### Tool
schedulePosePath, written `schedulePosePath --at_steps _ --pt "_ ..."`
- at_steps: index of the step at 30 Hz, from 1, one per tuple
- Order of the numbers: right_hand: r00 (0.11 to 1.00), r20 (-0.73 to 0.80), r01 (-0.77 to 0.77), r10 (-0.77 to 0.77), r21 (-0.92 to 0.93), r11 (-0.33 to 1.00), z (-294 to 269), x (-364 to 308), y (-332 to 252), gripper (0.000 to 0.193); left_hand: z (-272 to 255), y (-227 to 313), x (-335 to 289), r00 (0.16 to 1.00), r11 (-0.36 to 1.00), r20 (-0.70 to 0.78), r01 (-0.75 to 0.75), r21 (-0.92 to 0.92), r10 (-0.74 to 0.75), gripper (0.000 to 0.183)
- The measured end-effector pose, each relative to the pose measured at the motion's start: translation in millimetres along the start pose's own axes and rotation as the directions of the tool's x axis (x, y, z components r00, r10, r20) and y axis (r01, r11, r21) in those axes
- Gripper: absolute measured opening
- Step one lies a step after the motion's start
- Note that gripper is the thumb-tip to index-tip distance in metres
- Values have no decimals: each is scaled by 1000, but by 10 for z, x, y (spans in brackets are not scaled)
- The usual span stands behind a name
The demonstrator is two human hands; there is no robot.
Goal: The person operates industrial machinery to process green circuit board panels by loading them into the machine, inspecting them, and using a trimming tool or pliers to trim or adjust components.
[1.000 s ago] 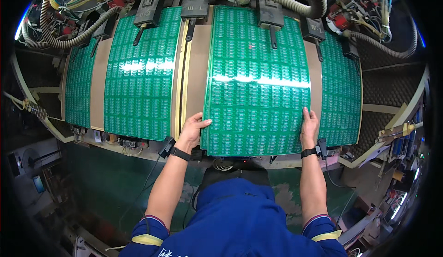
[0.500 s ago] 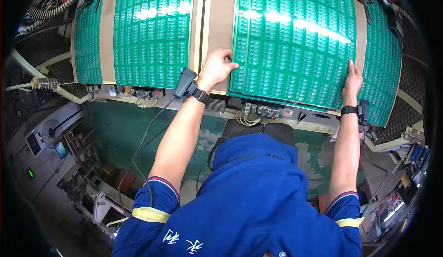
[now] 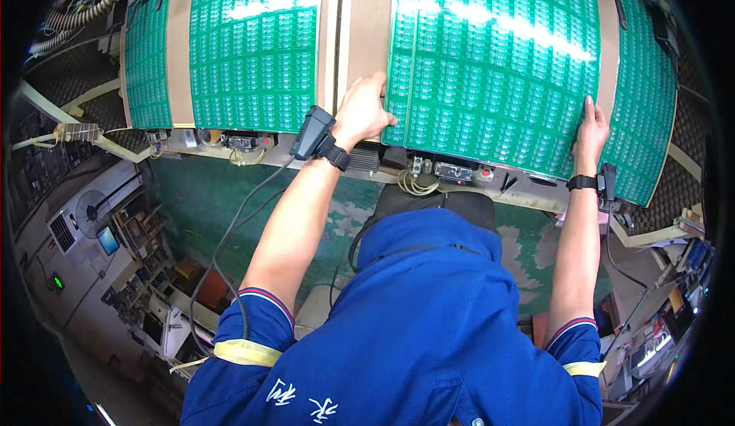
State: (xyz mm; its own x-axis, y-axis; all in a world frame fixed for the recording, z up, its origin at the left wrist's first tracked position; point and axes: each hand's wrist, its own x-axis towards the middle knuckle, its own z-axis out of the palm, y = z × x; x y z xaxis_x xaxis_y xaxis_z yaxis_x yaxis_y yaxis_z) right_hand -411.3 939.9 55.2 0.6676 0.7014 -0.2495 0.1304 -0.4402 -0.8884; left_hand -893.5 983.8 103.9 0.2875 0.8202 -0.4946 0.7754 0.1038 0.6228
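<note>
A large green circuit board panel (image 3: 490, 81), covered in rows of small repeated patterns, lies on a tan board (image 3: 369, 28) in front of me. At its near left edge my left hand (image 3: 364, 114) has bent fingers over the side and the thumb on the panel's corner. My right hand (image 3: 590, 137) grips the opposite edge near the lower right corner, its fingers pointing away from me; their undersides are hidden. A narrow strip along the panel's left side is marked off by a pale line. Both wrists carry black straps with small black devices.
More green panels lie to the left (image 3: 253, 51) and far right (image 3: 643, 104). Below the worktop edge sit a switch box with a red button (image 3: 485, 173) and looped cables (image 3: 417, 184). A black cable (image 3: 230, 257) hangs by my left arm. Dark clips hold the far edge.
The view has shifted slightly. My left thumb has come lower along the panel's left edge, toward its corner. At that corner, the previously offset sheet edges now look more even. My right hand keeps its edge.
</note>
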Motion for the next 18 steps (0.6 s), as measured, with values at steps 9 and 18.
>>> schedulePosePath --at_steps 9,18 --pt "999 -42 14 -16 -43 999 9 -11 10 40 43 54 -10 999 1000 -25 27 15 -27 56" --pt "957 -124 219 -261 -276 936 -21 52 291 34 343 -105 -116 944 991 -316 -120 -51 98 54"
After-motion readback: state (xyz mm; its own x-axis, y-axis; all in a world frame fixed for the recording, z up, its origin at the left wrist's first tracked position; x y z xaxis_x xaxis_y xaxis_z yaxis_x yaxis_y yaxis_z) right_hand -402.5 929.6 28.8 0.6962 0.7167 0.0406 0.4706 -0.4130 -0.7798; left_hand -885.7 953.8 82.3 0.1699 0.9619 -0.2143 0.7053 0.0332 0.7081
